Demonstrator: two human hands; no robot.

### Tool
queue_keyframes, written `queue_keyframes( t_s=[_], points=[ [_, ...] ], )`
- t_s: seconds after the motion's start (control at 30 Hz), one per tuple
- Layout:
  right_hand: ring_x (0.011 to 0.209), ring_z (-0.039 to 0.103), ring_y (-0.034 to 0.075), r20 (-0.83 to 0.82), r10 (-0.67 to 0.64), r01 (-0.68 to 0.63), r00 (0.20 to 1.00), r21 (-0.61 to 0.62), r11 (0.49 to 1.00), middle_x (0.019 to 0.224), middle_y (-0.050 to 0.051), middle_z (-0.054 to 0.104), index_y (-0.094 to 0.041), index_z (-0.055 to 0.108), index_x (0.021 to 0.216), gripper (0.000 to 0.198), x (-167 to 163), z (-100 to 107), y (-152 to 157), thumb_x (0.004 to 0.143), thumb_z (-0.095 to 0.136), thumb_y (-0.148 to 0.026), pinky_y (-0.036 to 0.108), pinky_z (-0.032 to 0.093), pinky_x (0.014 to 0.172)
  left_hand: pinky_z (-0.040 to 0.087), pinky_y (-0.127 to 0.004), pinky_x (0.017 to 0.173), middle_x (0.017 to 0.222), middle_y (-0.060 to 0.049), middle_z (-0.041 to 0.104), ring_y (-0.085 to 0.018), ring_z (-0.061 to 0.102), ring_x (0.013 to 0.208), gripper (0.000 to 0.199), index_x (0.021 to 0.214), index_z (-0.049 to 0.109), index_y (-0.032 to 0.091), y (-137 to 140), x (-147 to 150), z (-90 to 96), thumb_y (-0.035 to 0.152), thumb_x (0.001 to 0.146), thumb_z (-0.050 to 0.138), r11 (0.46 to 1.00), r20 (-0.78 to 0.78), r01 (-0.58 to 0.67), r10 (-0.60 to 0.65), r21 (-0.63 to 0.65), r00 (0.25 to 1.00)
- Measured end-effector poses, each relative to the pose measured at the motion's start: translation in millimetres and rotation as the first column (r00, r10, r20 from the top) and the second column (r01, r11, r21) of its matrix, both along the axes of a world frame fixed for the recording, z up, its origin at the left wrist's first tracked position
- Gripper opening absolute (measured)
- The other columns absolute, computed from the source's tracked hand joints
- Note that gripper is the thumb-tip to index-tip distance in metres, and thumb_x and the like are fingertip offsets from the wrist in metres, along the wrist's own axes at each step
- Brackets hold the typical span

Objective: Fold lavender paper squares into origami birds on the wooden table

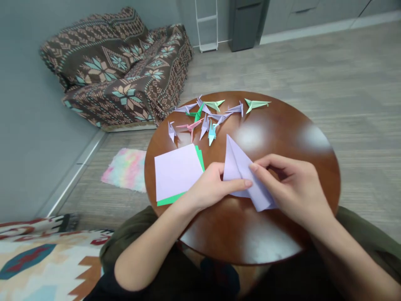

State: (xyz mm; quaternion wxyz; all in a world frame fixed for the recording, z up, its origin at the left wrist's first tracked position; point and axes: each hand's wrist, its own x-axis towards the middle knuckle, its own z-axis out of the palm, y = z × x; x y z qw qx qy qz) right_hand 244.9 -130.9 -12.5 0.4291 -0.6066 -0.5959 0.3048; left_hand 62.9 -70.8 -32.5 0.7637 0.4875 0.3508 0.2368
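Observation:
A partly folded sheet of lilac origami paper (238, 167) is held between both hands above the round table, one pointed corner upward. My left hand (217, 179) grips its left side, thumb lying across the front and the other fingers mostly hidden behind. On the right edge, my right hand (290, 184) pinches the paper between thumb and index finger. To the left lies a stack of square paper (177, 171), lilac on top with green sheets showing beneath. Beyond it are several folded paper cranes in lilac, green, blue and pink, among them a pink crane (191, 126).
The round brown wooden table (300, 138) has a glossy top with bright reflections. A sofa under a patterned cover (125, 79) stands behind it on the left. A pastel fluffy mat (125, 169) lies on the floor. My legs are under the table's near edge.

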Motion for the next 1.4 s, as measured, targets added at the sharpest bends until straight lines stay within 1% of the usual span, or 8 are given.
queue_keyframes(
  t_s=[0.1,0.23,0.33,0.4,0.57,0.9,1.23,1.4],
  points=[
    [0.056,0.058,0.013,-0.075,0.001,0.0,0.997,0.008,1.0,0.066,0.0,0.069,-0.018,0.074,0.076,0.019,-3.4,-2.4,-1.9,0.093,0.068,-0.026,0.023,0.04,0.049,0.05,-0.025,0.071,0.083,-0.004,0.077,-0.014,0.066,0.072,0.026,0.088,0.08,0.013,1.8,-0.9,-1.5,0.031,0.072,0.09,0.996,0.052,-0.084,0.083,0.011,0.995],
    [0.054,0.055,0.011,-0.081,0.031,-0.03,0.996,0.007,1.0,0.066,0.0,0.069,-0.018,0.075,0.077,0.017,-5.2,-3.7,-2.2,0.091,0.07,-0.025,0.022,0.039,0.048,0.05,-0.023,0.069,0.082,-0.002,0.076,-0.013,0.065,0.069,0.025,0.087,0.079,0.013,6.8,-3.9,0.4,0.03,0.072,0.089,0.994,0.102,-0.106,0.103,0.023,0.989],
    [0.055,0.055,0.011,-0.083,0.068,-0.07,0.994,-0.015,0.997,0.066,-0.001,0.068,-0.018,0.075,0.078,0.018,-3.3,-1.8,-0.3,0.093,0.068,-0.025,0.021,0.037,0.048,0.05,-0.023,0.066,0.08,-0.002,0.075,-0.013,0.064,0.068,0.026,0.086,0.079,0.013,8.4,-7.9,5.2,0.031,0.071,0.089,0.993,0.015,-0.097,0.096,0.07,0.995],
    [0.056,0.055,0.011,-0.091,0.139,-0.144,0.986,-0.06,0.988,0.064,-0.001,0.067,-0.017,0.074,0.077,0.02,0.2,0.0,1.2,0.094,0.067,-0.026,0.021,0.037,0.049,0.048,-0.022,0.062,0.076,-0.002,0.073,-0.013,0.062,0.064,0.026,0.082,0.078,0.011,9.4,-11.0,8.6,0.03,0.068,0.09,0.993,-0.071,-0.053,0.061,0.106,0.996],
    [0.057,0.049,0.011,-0.168,0.303,-0.336,0.938,-0.221,0.916,0.065,-0.001,0.063,-0.018,0.074,0.08,0.024,12.0,2.3,2.7,0.096,0.066,-0.034,0.022,0.034,0.049,0.046,-0.021,0.061,0.069,0.0,0.069,-0.012,0.059,0.064,0.024,0.075,0.076,0.011,12.0,-14.8,14.6,0.024,0.061,0.089,0.993,-0.121,0.059,-0.047,0.101,0.992],
    [0.06,0.045,0.011,-0.299,0.373,-0.467,0.878,-0.372,0.802,0.068,-0.001,0.059,-0.017,0.074,0.083,0.02,22.2,2.5,8.8,0.091,0.073,-0.035,0.022,0.033,0.051,0.043,-0.019,0.058,0.069,0.001,0.065,-0.01,0.054,0.063,0.012,0.074,0.068,0.011,12.4,-14.9,18.9,0.02,0.068,0.074,0.957,-0.229,0.194,-0.144,0.216,0.963],
    [0.061,0.046,0.012,-0.298,0.384,-0.476,0.874,-0.365,0.8,0.069,0.0,0.06,-0.017,0.073,0.083,0.028,22.6,1.1,9.5,0.092,0.072,-0.044,0.023,0.035,0.051,0.039,-0.018,0.054,0.063,0.003,0.06,-0.008,0.049,0.058,0.011,0.07,0.068,0.011,14.7,-13.0,20.6,0.019,0.065,0.074,0.957,-0.205,0.219,-0.18,0.188,0.962],
    [0.062,0.047,0.012,-0.281,0.376,-0.461,0.883,-0.366,0.808,0.069,-0.001,0.06,-0.018,0.073,0.082,0.024,23.2,1.5,9.3,0.092,0.073,-0.04,0.023,0.035,0.052,0.041,-0.018,0.055,0.063,0.004,0.061,-0.007,0.049,0.059,0.01,0.071,0.068,0.011,13.6,-13.1,18.4,0.017,0.066,0.074,0.959,-0.166,0.204,-0.172,0.199,0.971]
  ],
)
